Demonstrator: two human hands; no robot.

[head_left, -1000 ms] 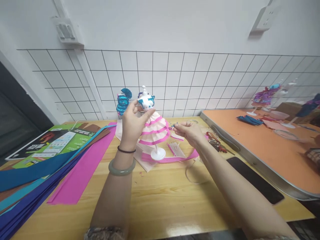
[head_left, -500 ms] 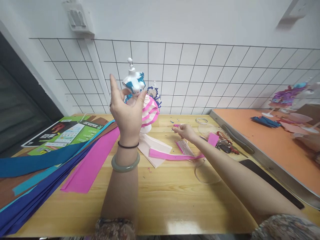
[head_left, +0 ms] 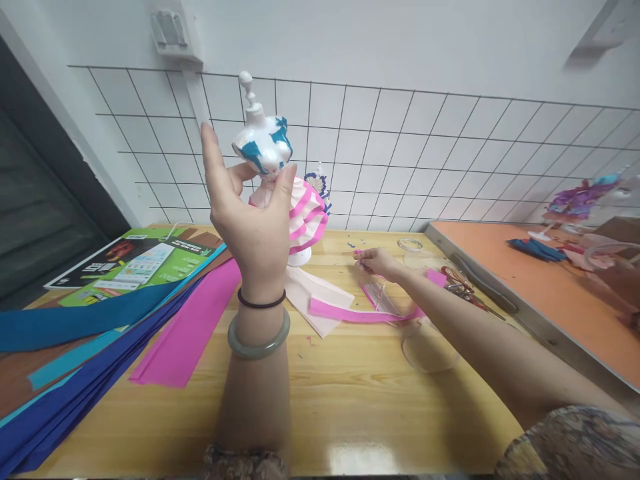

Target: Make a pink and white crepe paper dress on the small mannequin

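My left hand (head_left: 253, 223) is closed around the waist of a small white mannequin (head_left: 257, 130), with the index finger stretched up. Blue patches cover parts of its chest. Below my thumb its tiered skirt (head_left: 307, 217) flares in pale pink with bright pink edges, above a white base (head_left: 300, 256). Low over the table, my right hand (head_left: 381, 265) is pinched together beside tiny pink scraps (head_left: 358, 253); what lies between its fingertips is too small to tell. A bright pink strip (head_left: 350, 313) and pale paper pieces (head_left: 320, 300) lie in front.
Blue, brown and purple paper strips (head_left: 100, 333) and a wide pink sheet (head_left: 187, 327) lie at left, by a green printed sheet (head_left: 150, 263). Scissors (head_left: 457, 283) and a tape roll (head_left: 410, 245) are at right. Beyond stands an orange-topped table (head_left: 565, 293) with another dressed mannequin (head_left: 575, 200).
My left hand has lifted the mannequin off the table, up and toward me, tilting it. My right hand stays low over the table, still pinched. The camera view has shifted.
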